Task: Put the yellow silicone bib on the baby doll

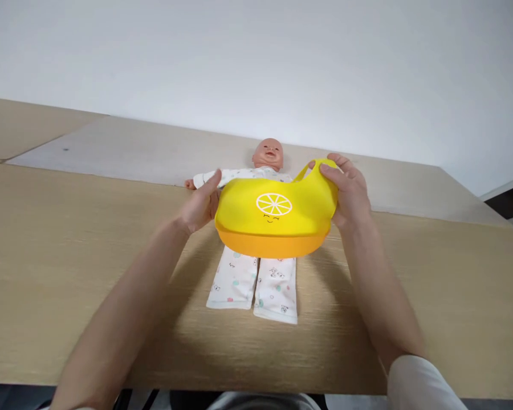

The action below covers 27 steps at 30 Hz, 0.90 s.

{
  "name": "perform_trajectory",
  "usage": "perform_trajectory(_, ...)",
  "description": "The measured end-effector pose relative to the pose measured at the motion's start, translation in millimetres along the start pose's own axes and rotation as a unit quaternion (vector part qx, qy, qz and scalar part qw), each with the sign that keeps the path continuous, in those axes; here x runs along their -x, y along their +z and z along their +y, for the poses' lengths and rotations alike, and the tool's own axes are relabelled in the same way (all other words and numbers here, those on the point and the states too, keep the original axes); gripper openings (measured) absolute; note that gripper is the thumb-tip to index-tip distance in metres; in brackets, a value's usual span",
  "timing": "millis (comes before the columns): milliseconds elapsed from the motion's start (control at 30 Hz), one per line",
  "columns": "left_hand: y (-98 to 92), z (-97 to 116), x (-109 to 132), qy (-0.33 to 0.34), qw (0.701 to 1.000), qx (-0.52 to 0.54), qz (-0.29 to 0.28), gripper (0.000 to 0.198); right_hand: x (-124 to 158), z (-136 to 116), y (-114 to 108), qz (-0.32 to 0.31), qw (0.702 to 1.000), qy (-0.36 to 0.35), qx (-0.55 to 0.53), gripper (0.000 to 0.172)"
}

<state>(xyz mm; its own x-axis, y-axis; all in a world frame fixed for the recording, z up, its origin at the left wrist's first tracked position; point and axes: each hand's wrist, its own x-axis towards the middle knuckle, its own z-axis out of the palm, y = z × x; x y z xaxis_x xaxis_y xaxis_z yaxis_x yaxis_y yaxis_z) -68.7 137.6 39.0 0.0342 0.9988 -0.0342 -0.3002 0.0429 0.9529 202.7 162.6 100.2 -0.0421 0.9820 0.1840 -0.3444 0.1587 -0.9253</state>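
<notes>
A yellow silicone baby bib [248, 208] with a white citrus slice, a small smiling face and an orange catch pocket is held up in front of a baby doll [268, 154]. My right hand [348, 185] pinches its neck strap at the upper right, thumb in front. At the bib's left edge is my left hand [200, 205], thumb raised and the other fingers partly hidden behind the bib. The doll lies on its back in a white patterned outfit, whose trouser legs [276, 287] show below the bib. Its torso is mostly covered from view.
A light wooden table [89, 228] spreads under the doll, with a paler grey strip [132, 142] along its back. Behind it rises a white wall [239, 62]. The table's front edge runs close to my body, and a dark object [508, 196] stands at the far right.
</notes>
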Motion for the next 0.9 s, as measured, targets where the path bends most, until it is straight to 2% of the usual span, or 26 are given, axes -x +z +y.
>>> perform_trajectory(233,7.5,4.2,-4.6,-0.028,0.990,0.081,-0.108,0.035,-6.5,4.4,-3.6,-0.013,0.999,0.043,0.026,0.044)
perform_trajectory(367,16.3,12.0,-8.7,-0.050,0.986,0.096,-0.127,0.034,-2.4,1.3,-5.0,-0.110,0.988,0.086,0.063,0.062)
perform_trajectory(400,19.7,14.5,-8.2,-0.059,0.987,0.082,-0.125,0.037,-1.0,-0.2,-4.6,-0.131,0.984,0.095,0.072,0.060)
perform_trajectory(467,26.5,20.0,-4.8,-0.067,0.991,0.042,-0.110,0.041,1.1,-2.8,-3.8,-0.145,0.982,0.095,0.081,0.043)
perform_trajectory(533,31.5,25.4,1.4,-0.056,0.995,0.003,-0.082,0.044,1.8,-4.0,-3.8,-0.134,0.985,0.070,0.076,0.024)
perform_trajectory(600,34.3,30.7,8.7,-0.028,0.998,-0.016,-0.052,0.045,1.8,-4.1,-4.7,-0.110,0.991,0.033,0.066,0.015)
perform_trajectory(767,43.0,53.6,24.1,0.071,0.997,-0.019,-0.012,0.044,-0.6,-9.9,-3.9,-0.002,0.994,-0.079,0.076,0.017)
perform_trajectory(900,57.0,83.5,20.7,0.116,0.992,-0.025,-0.040,0.042,-21.5,-26.2,3.6,0.022,0.985,-0.149,0.086,0.019)
